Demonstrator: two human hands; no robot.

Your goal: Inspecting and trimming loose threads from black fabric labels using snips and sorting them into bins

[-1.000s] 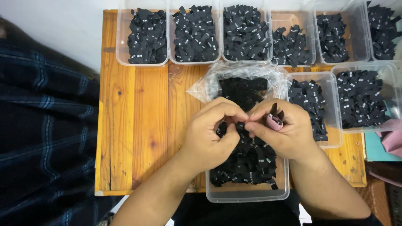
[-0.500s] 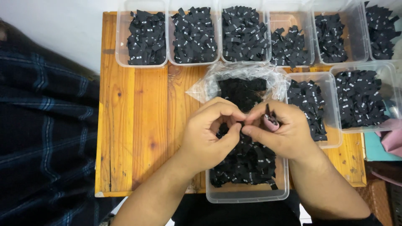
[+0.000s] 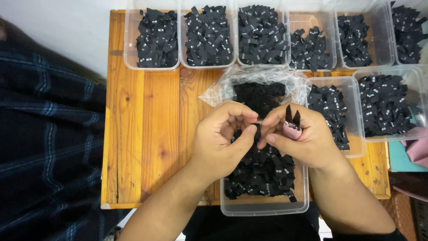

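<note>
Wooden slat table (image 3: 147,134), orange-toned, against a pale wall; a dark plaid cloth (image 3: 44,143) hangs along its left edge. Head view, looking straight down. Along the far edge runs a row of clear plastic tubs (image 3: 154,38), each heaped with small black fabric labels bearing white marks; two more such tubs (image 3: 388,105) sit to the right, nearer in. At centre, a crumpled clear plastic bag (image 3: 261,85) lies open with black labels showing inside. Just in front of it stands a clear tub (image 3: 267,205) holding a loose pile of the same labels, close to the near table edge. Both hands meet above this tub. Left hand (image 3: 218,140) is curled, thumb and fingertips pinching one small black label (image 3: 257,131) held over the pile. Right hand (image 3: 303,138) is closed around a pair of small snips (image 3: 292,122) with a pink handle, dark blades pointing away from the person; its fingertips touch the same label. Pink and teal things (image 3: 417,149) lie at the right edge, too cropped to identify.
</note>
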